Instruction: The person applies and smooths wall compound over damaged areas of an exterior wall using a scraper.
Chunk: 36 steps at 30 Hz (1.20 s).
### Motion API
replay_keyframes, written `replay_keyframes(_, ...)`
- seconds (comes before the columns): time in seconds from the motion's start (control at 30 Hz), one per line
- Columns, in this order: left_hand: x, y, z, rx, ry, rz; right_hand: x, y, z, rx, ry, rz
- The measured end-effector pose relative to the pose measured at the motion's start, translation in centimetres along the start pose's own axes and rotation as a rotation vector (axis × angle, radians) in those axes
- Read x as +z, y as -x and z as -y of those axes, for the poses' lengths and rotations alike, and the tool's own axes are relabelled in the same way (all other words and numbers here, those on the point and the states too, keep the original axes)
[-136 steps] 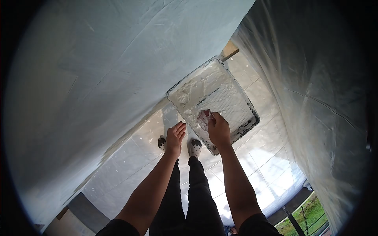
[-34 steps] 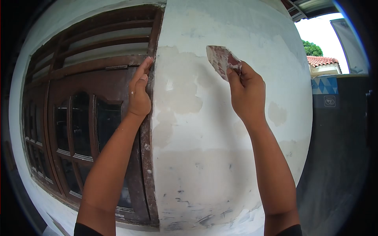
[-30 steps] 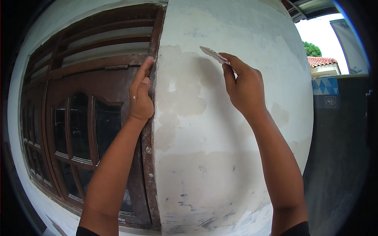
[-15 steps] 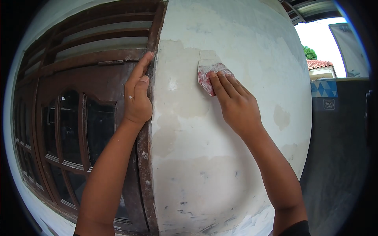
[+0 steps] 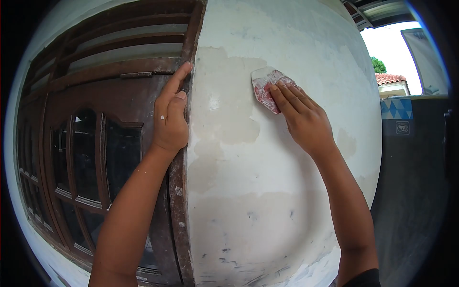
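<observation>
My right hand (image 5: 304,114) grips a flat red putty spreader (image 5: 267,91) smeared with white paste, its fingers lying across the blade. The spreader's front edge is against the white wall (image 5: 239,167), near the upper edge of a damp-looking beige patch (image 5: 229,105). My left hand (image 5: 173,110) rests along the brown wooden door frame (image 5: 178,201), fingers stretched upward and thumb raised, with nothing in it. A small white fleck sits on the back of that hand.
Left of the frame is a brown door with dark glass panes (image 5: 123,158), slats (image 5: 124,42) above it. Dark scuffs mark the lower wall. On the right, a dark grey wall (image 5: 411,191) carries a blue-and-white patterned strip (image 5: 397,109); a tiled roof (image 5: 385,79) lies beyond.
My right hand and the spreader have slid a little to the right along the wall, away from the beige patch. The left hand stays on the door frame.
</observation>
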<state>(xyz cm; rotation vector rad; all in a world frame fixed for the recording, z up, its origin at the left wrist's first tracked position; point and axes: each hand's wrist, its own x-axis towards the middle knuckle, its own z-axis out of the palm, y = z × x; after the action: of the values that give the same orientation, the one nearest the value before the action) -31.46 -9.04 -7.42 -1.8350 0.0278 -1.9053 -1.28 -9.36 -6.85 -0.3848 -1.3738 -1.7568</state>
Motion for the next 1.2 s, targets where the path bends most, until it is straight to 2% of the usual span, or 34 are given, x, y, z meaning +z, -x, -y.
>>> replay_keyframes(0.23,0.1,0.0,0.0,0.013,-0.024,0.01,1.2,-2.1,-1.1,0.032,0.036,-0.098)
replay_keyframes(0.3,0.1,0.0,-0.1,0.015,-0.04,0.015,1.8,-2.1,-1.0,0.054,0.006,0.012)
replay_keyframes(0.43,0.1,0.1,-0.2,0.001,-0.038,0.009,0.4,0.2,-0.8,0.035,-0.03,0.005)
replay_keyframes(0.63,0.3,0.1,-0.3,-0.01,0.009,-0.012,0.0,-1.4,-1.8,0.088,-0.007,-0.124)
replay_keyframes(0.83,0.3,0.2,-0.7,-0.052,0.033,-0.007,1.6,-2.7,-1.2,0.105,-0.069,-0.023)
replay_keyframes(0.9,0.3,0.1,-0.8,-0.059,0.04,-0.012,1.3,-0.9,-1.2,0.017,-0.074,0.048)
replay_keyframes(1.03,0.3,0.1,-0.5,-0.046,0.028,-0.012,0.1,0.9,-2.3,0.008,-0.05,-0.041)
replay_keyframes(1.2,0.3,0.1,-0.6,-0.039,-0.002,0.001,1.0,-2.4,-1.8,0.056,-0.066,-0.106)
